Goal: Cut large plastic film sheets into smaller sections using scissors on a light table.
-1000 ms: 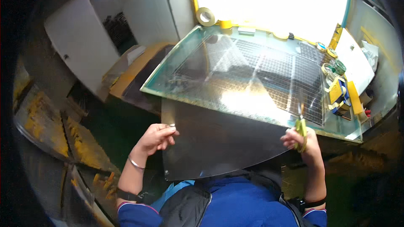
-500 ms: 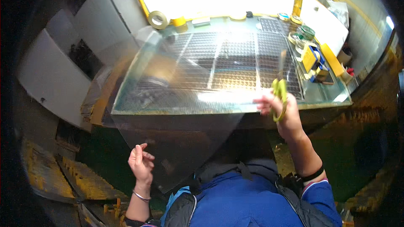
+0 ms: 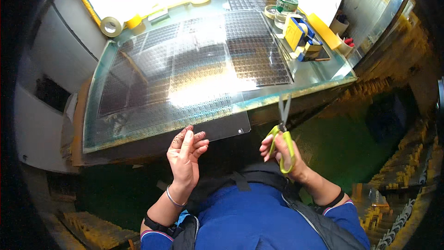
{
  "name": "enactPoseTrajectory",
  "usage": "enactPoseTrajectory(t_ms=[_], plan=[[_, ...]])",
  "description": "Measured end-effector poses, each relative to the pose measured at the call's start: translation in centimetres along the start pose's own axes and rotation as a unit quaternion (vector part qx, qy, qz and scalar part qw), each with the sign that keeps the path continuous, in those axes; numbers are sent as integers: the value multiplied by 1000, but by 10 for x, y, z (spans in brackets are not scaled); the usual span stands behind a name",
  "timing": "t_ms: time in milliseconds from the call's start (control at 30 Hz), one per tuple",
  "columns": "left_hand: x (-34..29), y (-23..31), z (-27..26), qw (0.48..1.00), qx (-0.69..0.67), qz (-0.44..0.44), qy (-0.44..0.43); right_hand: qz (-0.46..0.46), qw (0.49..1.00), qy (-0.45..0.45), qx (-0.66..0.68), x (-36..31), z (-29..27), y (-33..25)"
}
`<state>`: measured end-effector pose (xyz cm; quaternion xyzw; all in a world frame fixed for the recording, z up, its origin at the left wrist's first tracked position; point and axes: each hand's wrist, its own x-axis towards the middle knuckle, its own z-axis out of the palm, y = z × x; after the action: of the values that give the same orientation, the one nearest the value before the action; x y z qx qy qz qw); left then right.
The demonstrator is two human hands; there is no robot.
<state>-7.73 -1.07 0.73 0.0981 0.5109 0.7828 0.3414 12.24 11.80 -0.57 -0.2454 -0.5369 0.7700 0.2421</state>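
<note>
Between the thumb and fingers of my left hand is the near edge of a clear plastic sheet. The fingertips show through it, covered by its fine dotted pattern. The sheet spreads away over the glass tabletop, and its right corner, with a small round spot, juts past the table's front edge. My right hand is closed around scissors with yellow-green handles. Their blades are parted and point away from me, to the right of the sheet's corner and apart from it.
Dark gridded sheets lie on the glass-topped table. Along its right side are a blue and yellow tape dispenser and several tape rolls, one a green roll. A wide tape roll stands at the far left corner.
The clear sheet, hanging past the table's front before, now lies over the tabletop with my left hand gripping its edge. The scissors have come down and nearer. The view has shifted.
</note>
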Motion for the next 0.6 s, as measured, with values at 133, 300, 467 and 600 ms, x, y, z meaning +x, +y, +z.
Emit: enactPoseTrajectory(t_ms=[133,300,467,600], plan=[[6,-13,8,993,-9,-97,-68,51,999,-5,0,-13,12,19],[15,-24,38,957,7,-207,-203,121,990,-9,-67,-26,27,13],[18,-24,61,961,45,-181,-204,183,977,-22,-104,-31,27,8],[20,-26,61,963,40,-177,-197,173,977,-17,-120,-27,28,-1]])
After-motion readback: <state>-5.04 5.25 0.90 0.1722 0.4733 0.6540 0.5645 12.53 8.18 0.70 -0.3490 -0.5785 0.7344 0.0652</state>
